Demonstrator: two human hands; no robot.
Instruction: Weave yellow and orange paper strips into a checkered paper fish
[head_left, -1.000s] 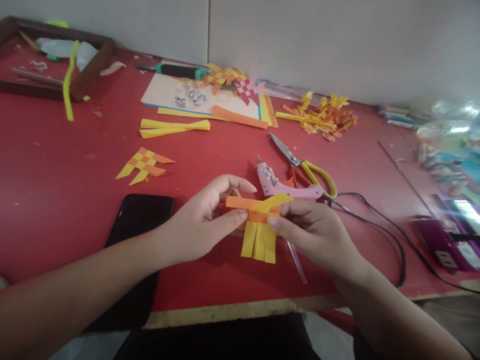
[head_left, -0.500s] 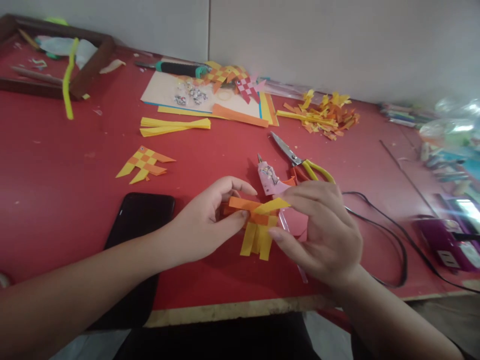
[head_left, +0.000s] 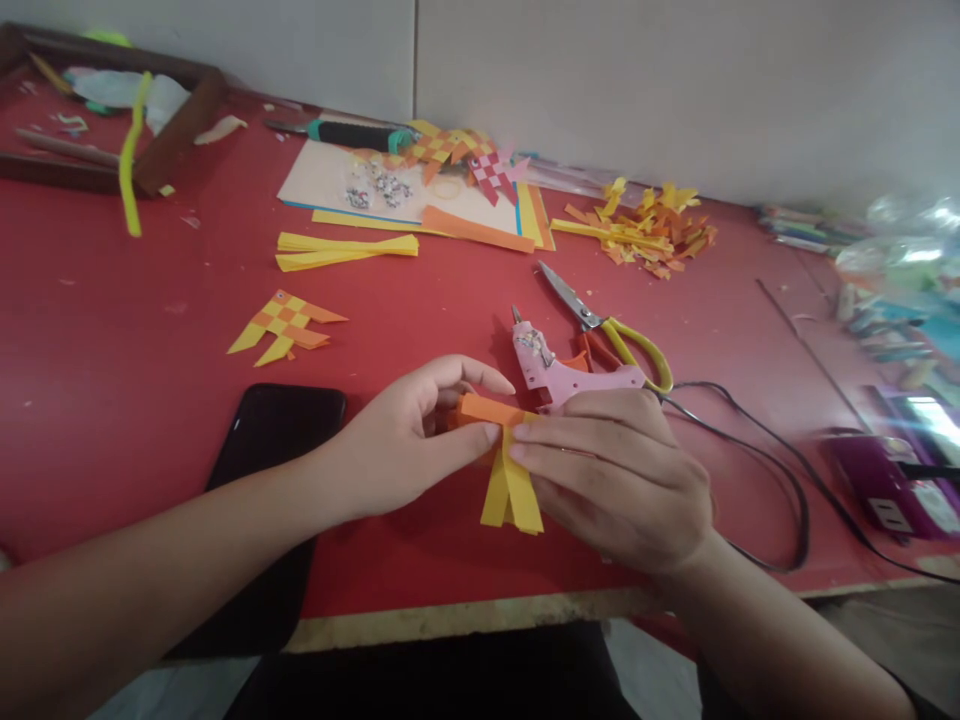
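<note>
A red table (head_left: pixel 112 400) fills nearly the whole view, with a pale wall behind it at twelve o'clock. A dark wooden frame (head_left: pixel 176 130) lies in the far corner at ten o'clock, a yellow-green strip draped over its edge. A black phone (head_left: pixel 270 470) lies flat at seven o'clock, partly under the left forearm. A cream sheet (head_left: pixel 322 180) rests at eleven o'clock with small glittering bits on it and woven paper fish at its far edge. The left hand (head_left: pixel 397 450) sits just left of centre, thumb and curled forefinger pinched narrow on the near end of a woven paper piece (head_left: pixel 506 470). The right hand (head_left: pixel 622 480) comes in from five o'clock and lies palm-down over the other side of that piece, fingers flat and close together, pressing on it (its thumb is hidden). A pink glue gun (head_left: pixel 570 375) lies just beyond the right hand at one o'clock from it, its black cord trailing off toward three o'clock. Yellow-handled scissors (head_left: pixel 600 320) lie shut, touching the gun's far side. A heap of scraps (head_left: pixel 645 230) sits at one o'clock near the wall, a bundle of yellow strips (head_left: pixel 345 250) at eleven, and a finished fish (head_left: pixel 285 325) at nine. The woven piece, orange across and yellow hanging toward six o'clock, is at the centre between both hands, just above the table.
</note>
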